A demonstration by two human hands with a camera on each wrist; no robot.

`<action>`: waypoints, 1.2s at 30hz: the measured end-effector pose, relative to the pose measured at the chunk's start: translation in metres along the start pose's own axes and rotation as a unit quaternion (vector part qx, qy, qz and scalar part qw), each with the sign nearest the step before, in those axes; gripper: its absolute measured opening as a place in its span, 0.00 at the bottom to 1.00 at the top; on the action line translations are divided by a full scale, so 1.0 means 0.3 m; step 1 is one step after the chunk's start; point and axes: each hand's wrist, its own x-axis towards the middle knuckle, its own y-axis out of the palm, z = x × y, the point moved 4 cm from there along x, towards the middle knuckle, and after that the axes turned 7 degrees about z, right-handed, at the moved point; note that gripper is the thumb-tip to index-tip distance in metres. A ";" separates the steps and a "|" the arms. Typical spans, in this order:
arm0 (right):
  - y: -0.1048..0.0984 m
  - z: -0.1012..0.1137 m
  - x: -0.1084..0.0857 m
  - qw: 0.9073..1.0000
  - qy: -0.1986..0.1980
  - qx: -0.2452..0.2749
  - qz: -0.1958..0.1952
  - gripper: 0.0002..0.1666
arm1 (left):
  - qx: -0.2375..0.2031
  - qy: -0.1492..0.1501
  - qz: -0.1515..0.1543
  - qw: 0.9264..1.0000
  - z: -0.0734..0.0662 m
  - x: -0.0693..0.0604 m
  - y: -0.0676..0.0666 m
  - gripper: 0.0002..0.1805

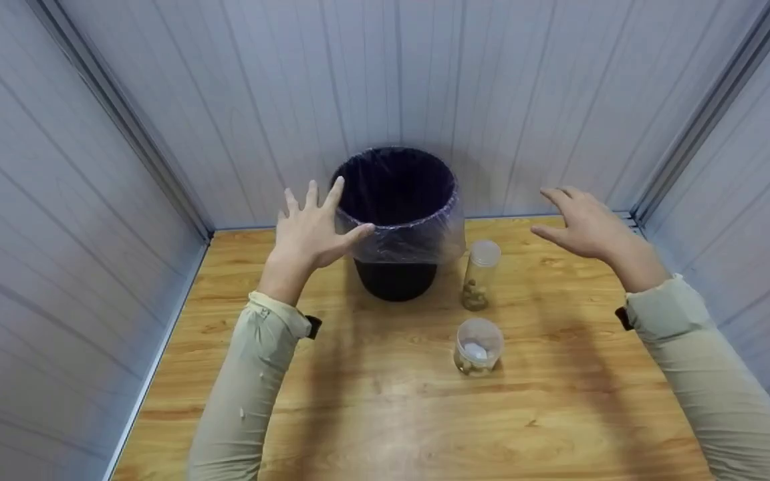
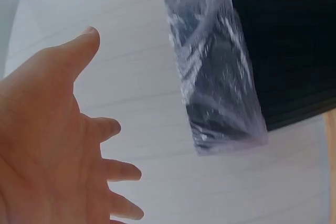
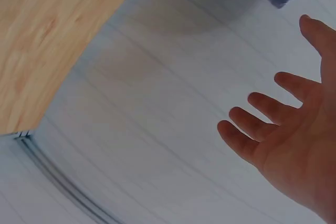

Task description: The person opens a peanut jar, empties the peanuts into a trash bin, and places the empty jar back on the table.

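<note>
A black trash can (image 1: 395,280) lined with a clear plastic bag (image 1: 418,242) stands against the back wall. My left hand (image 1: 308,234), fingers spread, hovers at the can's left side and holds nothing. In the left wrist view the bag's folded-over edge (image 2: 215,77) shows apart from the fingertips. My right hand (image 1: 589,224) is raised on the right with its fingers extended and nothing in it. Nearest to it is a tall clear jar (image 1: 480,277) with a lid and small brownish pieces at the bottom. In front of that sits a shorter clear jar (image 1: 478,344) holding similar pieces and something white.
Pale panelled walls (image 1: 258,100) enclose the wooden tabletop (image 1: 392,414) at the back and on both sides. A dark band with a small black piece (image 1: 314,327) sits at the left cuff.
</note>
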 end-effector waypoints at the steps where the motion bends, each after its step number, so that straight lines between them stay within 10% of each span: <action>1: 0.004 0.016 -0.009 1.000 -0.003 0.003 0.001 0.48 | 0.000 0.003 -0.003 1.000 -0.006 -0.013 0.003 0.57; 8: 0.094 0.113 -0.073 0.999 -0.028 0.039 0.006 0.45 | 0.002 0.040 -0.093 0.995 -0.064 -0.116 0.046 0.51; 16: 0.257 0.202 -0.139 0.992 -0.075 0.098 0.026 0.40 | -0.084 0.126 -0.225 0.963 -0.113 -0.278 0.158 0.37; 28: 0.415 0.277 -0.181 0.989 -0.105 0.106 0.019 0.35 | -0.204 0.160 -0.192 0.946 -0.152 -0.393 0.295 0.26; 36: 0.669 0.295 -0.162 0.999 -0.031 0.006 -0.038 0.44 | -0.319 0.185 -0.145 0.918 -0.179 -0.383 0.463 0.21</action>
